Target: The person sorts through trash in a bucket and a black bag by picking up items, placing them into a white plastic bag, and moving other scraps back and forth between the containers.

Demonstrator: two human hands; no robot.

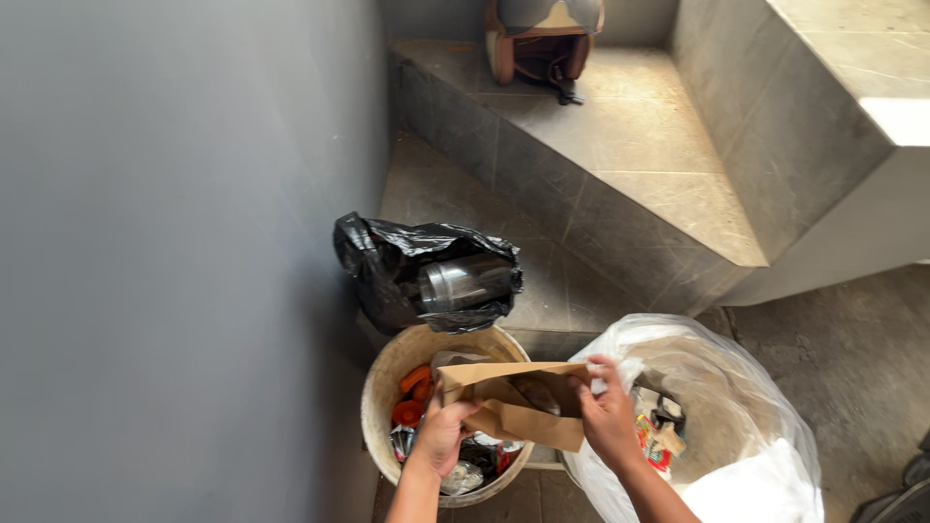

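Brown paper bag (513, 402) pinched open by left hand (444, 436) and right hand (605, 412) above the round bin (380, 397)

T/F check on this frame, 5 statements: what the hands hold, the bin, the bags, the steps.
1. Both hands, left hand and right hand, hold a brown paper bag open. True.
2. The paper bag is over the clear plastic bag. False: it is mostly over the round bin.
3. The black plastic bag holds a shiny cylinder. True.
4. The round bin is empty. False: it holds orange pieces and wrappers.
5. A helmet sits on the tiled step. True.
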